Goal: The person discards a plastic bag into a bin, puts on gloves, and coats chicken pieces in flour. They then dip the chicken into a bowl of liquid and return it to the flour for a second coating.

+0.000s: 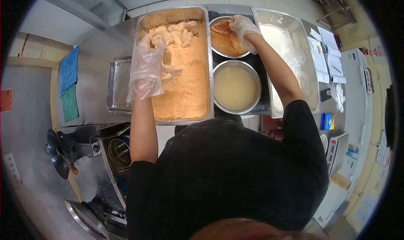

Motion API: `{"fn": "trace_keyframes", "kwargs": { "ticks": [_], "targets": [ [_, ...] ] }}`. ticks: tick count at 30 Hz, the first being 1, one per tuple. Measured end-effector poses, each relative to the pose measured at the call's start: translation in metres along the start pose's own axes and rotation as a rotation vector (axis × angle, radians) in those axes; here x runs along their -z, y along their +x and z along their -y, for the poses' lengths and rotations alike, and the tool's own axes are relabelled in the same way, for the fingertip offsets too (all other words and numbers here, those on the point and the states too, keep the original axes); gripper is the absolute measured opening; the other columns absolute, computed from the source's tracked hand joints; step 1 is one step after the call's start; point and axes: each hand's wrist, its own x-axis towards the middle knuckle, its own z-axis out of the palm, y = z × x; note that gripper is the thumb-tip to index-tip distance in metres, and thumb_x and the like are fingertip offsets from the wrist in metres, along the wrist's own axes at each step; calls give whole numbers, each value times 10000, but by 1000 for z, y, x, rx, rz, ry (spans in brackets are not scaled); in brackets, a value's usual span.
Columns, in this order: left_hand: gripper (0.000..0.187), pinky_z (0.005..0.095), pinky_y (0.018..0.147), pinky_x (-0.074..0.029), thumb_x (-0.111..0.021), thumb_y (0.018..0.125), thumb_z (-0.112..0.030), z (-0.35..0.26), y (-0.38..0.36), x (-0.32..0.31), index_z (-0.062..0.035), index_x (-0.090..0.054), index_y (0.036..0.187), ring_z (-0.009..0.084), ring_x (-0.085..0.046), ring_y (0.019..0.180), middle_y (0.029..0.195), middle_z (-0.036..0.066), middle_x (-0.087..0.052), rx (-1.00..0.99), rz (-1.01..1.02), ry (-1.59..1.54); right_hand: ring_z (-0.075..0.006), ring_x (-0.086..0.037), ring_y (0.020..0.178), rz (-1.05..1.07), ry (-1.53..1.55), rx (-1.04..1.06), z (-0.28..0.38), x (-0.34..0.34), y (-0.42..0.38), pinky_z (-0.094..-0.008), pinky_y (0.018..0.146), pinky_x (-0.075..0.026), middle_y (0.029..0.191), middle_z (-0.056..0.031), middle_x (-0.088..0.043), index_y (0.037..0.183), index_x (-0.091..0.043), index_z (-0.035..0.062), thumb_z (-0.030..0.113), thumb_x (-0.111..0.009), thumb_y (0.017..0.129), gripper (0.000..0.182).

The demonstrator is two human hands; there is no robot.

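Observation:
Inside a loose clear plastic glove, my left hand (147, 57) is over the left side of a deep metal tray of orange breading flour (185, 88). Its fingers are curled, and what they hold is hidden. A flour-coated piece of raw meat (170, 73) lies right beside this glove. More coated meat pieces (185, 31) rest at the tray's far end. My right hand (245, 29), also gloved, reaches into a round metal bowl of orange-brown liquid (229, 46). Its fingers pinch the edge of a reddish-brown piece of meat (222, 28) there.
Nearer me stands a metal bowl of pale cloudy liquid (234, 88). A tray of white flour (280, 46) is on the right, with papers (324, 59) beyond. A shallow metal tray (118, 84) sits at left. Steam rises near a wok (57, 153) at lower left.

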Motion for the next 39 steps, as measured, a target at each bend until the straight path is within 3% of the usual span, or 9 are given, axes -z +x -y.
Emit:
{"fn": "trace_keyframes", "kwargs": {
  "ticks": [5,10,12,13,19,21,24,30,39],
  "targets": [
    [285,291,795,-525,-656,1025,-245,-67,21,-26,-39,-728,1208,113,-625,889,967,11,-693,-30,90,-43,-419,-701,1113,-101,303,-31,5,19,-24,-461,965,-549,1181,-235,-734,1143,-720,39,270,-657,982,288],
    [260,382,815,-564,-646,985,-178,-103,58,-84,-67,-726,1206,276,-695,895,1047,150,-738,-127,207,128,-420,-698,1119,-194,131,27,-5,33,-26,-446,963,-550,1188,-256,-722,1121,-723,17,213,-620,947,281],
    [264,447,873,-579,-645,929,-144,-81,96,-130,-61,-713,1170,383,-713,1004,1129,231,-724,-813,225,904,-422,-695,1126,-203,83,29,-13,41,-25,-444,966,-548,1186,-260,-721,1110,-731,14,202,-602,937,287],
    [264,447,873,-579,-645,929,-144,-78,103,-146,-61,-713,1170,383,-713,1004,1129,231,-724,-832,234,905,-425,-692,1127,-132,-145,173,-22,40,-16,-445,970,-547,1183,-261,-721,1101,-739,16,215,-585,937,300],
    [335,465,950,-574,-749,816,-222,-58,129,-228,-75,-741,1116,379,-702,1135,1172,279,-722,-753,320,925,-398,-706,1026,-235,18,157,-52,18,-14,-464,922,-559,1106,-199,-750,1061,-773,103,303,-691,868,290],
    [324,480,968,-564,-700,907,-278,-43,138,-254,-69,-730,1152,409,-688,1157,1176,272,-723,-239,233,286,-376,-696,1085,-138,273,4,-48,29,-31,-470,965,-541,1167,-170,-744,1097,-769,151,314,-664,901,276],
    [364,490,974,-559,-640,973,-337,-38,134,-268,-49,-708,1186,431,-677,1170,1185,262,-725,-141,254,246,-356,-690,1122,-116,199,-13,-60,14,-17,-471,987,-530,1199,-160,-736,1135,-757,153,360,-656,928,310],
    [310,477,965,-570,-685,974,-282,-54,92,-259,-69,-672,1200,398,-693,1170,1170,224,-726,-361,265,640,-366,-690,1111,-154,208,-8,-73,14,-20,-469,986,-534,1195,-159,-736,1129,-761,153,398,-642,954,324],
    [420,481,1040,-526,-709,965,-236,17,107,-332,-93,-605,1346,404,-649,1196,1275,209,-681,-143,296,246,-393,-711,1039,-188,154,71,-82,24,-11,-456,924,-567,1106,-191,-748,1034,-788,108,478,-707,901,401]
  ]
}}
